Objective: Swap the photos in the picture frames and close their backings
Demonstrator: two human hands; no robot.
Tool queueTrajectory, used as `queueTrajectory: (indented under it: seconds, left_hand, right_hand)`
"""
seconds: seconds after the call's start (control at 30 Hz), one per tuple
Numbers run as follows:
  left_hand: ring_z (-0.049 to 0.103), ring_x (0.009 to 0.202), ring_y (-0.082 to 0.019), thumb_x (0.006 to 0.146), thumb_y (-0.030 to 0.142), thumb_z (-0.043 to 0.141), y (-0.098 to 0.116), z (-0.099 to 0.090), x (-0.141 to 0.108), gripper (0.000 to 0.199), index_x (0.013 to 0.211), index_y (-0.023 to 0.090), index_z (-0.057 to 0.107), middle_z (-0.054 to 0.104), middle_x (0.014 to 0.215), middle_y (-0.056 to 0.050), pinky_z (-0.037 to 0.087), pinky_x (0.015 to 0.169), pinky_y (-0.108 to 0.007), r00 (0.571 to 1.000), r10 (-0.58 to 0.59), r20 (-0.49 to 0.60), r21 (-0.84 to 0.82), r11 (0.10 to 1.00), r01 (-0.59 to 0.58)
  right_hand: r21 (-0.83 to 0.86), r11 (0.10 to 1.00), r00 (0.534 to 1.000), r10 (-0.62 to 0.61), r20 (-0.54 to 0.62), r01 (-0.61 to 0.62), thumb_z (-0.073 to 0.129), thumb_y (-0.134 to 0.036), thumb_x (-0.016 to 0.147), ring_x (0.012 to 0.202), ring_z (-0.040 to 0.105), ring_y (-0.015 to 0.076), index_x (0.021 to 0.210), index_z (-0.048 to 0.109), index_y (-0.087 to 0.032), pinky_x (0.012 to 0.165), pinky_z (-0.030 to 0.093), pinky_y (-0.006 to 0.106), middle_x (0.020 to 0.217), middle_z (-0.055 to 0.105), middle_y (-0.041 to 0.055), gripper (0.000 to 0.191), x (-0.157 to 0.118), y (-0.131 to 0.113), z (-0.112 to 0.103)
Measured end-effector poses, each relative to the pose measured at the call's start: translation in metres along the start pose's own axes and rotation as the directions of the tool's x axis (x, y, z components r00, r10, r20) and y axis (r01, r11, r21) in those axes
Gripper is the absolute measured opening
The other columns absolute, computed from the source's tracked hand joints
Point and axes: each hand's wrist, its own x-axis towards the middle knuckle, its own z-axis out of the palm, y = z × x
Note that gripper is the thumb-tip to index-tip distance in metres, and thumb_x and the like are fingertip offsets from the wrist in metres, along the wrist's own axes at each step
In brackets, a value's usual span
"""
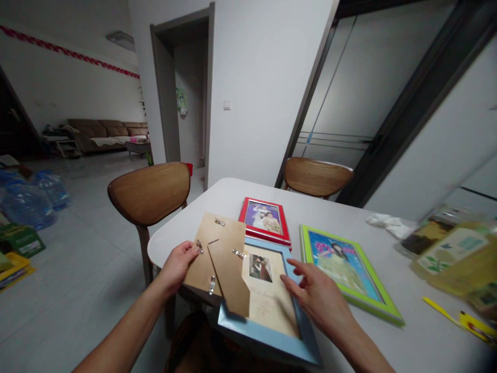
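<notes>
My left hand grips the left edge of a brown frame backing board, thumb on its face. Metal clips and a fold-out stand show on the board, which overlaps the left part of a light blue picture frame. Inside that frame lies a cream sheet with a small photo printed on it. My right hand hovers over the frame's right side, fingers apart and holding nothing. Just beyond the blue frame sits a red picture frame. A green picture frame lies to the right.
The frames rest on a white table. At its right stand a large bottle of yellowish liquid, a white crumpled cloth and a yellow tool. Wooden chairs stand at the left and far sides.
</notes>
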Motion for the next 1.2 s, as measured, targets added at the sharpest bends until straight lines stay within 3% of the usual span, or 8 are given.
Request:
queueTrajectory:
  seconds: [0.27, 0.43, 0.53, 0.63, 0.73, 0.83, 1.0, 1.2]
  left_hand:
    - [0.052, 0.048, -0.013, 0.062, 0.034, 0.053, -0.015, -0.040, 0.018, 0.022, 0.073, 0.015, 0.052, 0.052, 0.051, 0.004, 0.036, 0.045, -0.021, 0.991, 0.041, -0.128, 0.325, 0.946, 0.003]
    - [0.054, 0.086, -0.023, 0.061, 0.023, 0.055, -0.014, -0.040, 0.016, 0.038, 0.098, 0.017, 0.051, 0.059, 0.081, -0.004, 0.038, 0.077, -0.033, 0.950, 0.241, -0.197, 0.561, 0.823, -0.093]
    - [0.042, 0.106, -0.024, 0.063, 0.019, 0.054, -0.009, -0.017, 0.002, 0.039, 0.102, 0.016, 0.050, 0.053, 0.108, -0.009, 0.028, 0.093, -0.037, 0.931, 0.335, -0.144, 0.622, 0.762, -0.178]
    - [0.040, 0.111, -0.021, 0.069, 0.020, 0.051, 0.000, 0.026, -0.025, 0.041, 0.109, 0.017, 0.045, 0.048, 0.116, -0.009, 0.028, 0.096, -0.039, 0.901, 0.427, 0.071, 0.616, 0.692, -0.376]
    - [0.033, 0.117, -0.024, 0.065, 0.030, 0.061, 0.009, 0.073, -0.053, 0.059, 0.118, 0.017, 0.038, 0.038, 0.128, -0.010, 0.026, 0.099, -0.042, 0.834, 0.445, 0.325, 0.525, 0.649, -0.551]
    - [0.030, 0.119, -0.027, 0.059, 0.036, 0.067, 0.015, 0.106, -0.069, 0.074, 0.121, 0.014, 0.034, 0.031, 0.132, -0.013, 0.026, 0.099, -0.043, 0.749, 0.481, 0.455, 0.467, 0.588, -0.661]
    - [0.050, 0.094, -0.021, 0.072, 0.017, 0.049, 0.017, 0.113, -0.071, 0.046, 0.116, 0.014, 0.039, 0.055, 0.103, -0.009, 0.042, 0.084, -0.033, 0.630, 0.612, 0.478, 0.407, 0.481, -0.777]
    - [0.056, 0.071, -0.015, 0.074, 0.016, 0.043, 0.022, 0.065, -0.063, 0.041, 0.114, 0.018, 0.039, 0.058, 0.086, -0.004, 0.046, 0.069, -0.025, 0.764, 0.641, 0.077, 0.567, 0.602, -0.562]
  right_hand:
    - [-0.139, 0.983, 0.984, 0.132, 0.116, -0.116, 0.043, -0.029, 0.069, 0.072, 0.056, 0.0209, 0.116, 0.044, -0.006, 0.068, 0.041, 0.031, 0.080, 0.062, 0.0114, 0.053, -0.011, 0.027, 0.019]
    - [-0.094, 0.980, 0.979, 0.182, 0.096, -0.173, 0.042, -0.024, 0.064, 0.071, 0.056, 0.0223, 0.116, 0.042, -0.002, 0.068, 0.040, 0.032, 0.074, 0.061, 0.0117, 0.056, -0.006, 0.030, 0.020]
    - [0.214, 0.927, 0.951, 0.291, 0.103, -0.307, 0.042, -0.025, 0.063, 0.065, 0.057, 0.0192, 0.120, 0.037, -0.008, 0.062, 0.042, 0.030, 0.075, 0.062, 0.0080, 0.059, -0.006, 0.028, 0.014]
    - [0.601, 0.661, 0.893, 0.346, 0.289, -0.450, 0.040, -0.029, 0.067, 0.053, 0.058, 0.0162, 0.128, 0.024, -0.013, 0.052, 0.044, 0.028, 0.074, 0.063, 0.0048, 0.065, -0.011, 0.018, 0.003]
    - [0.739, 0.459, 0.868, 0.324, 0.378, -0.493, 0.044, -0.031, 0.067, 0.050, 0.059, 0.0159, 0.132, 0.011, -0.018, 0.050, 0.045, 0.028, 0.078, 0.065, 0.0045, 0.074, -0.016, 0.005, -0.008]
    - [0.791, 0.402, 0.883, 0.295, 0.364, -0.460, 0.052, -0.032, 0.065, 0.049, 0.057, 0.0147, 0.132, 0.008, -0.022, 0.051, 0.045, 0.028, 0.078, 0.065, 0.0025, 0.081, -0.019, -0.005, -0.013]
    - [0.791, 0.446, 0.901, 0.308, 0.305, -0.420, 0.059, -0.035, 0.062, 0.045, 0.053, 0.0128, 0.130, 0.017, -0.020, 0.045, 0.041, 0.023, 0.052, 0.055, -0.0053, 0.082, -0.016, 0.000, -0.010]
    - [0.604, 0.702, 0.923, 0.336, 0.187, -0.378, 0.053, -0.036, 0.064, 0.059, 0.056, 0.0154, 0.125, 0.030, -0.012, 0.055, 0.043, 0.026, 0.067, 0.060, 0.0008, 0.070, -0.013, 0.031, 0.008]
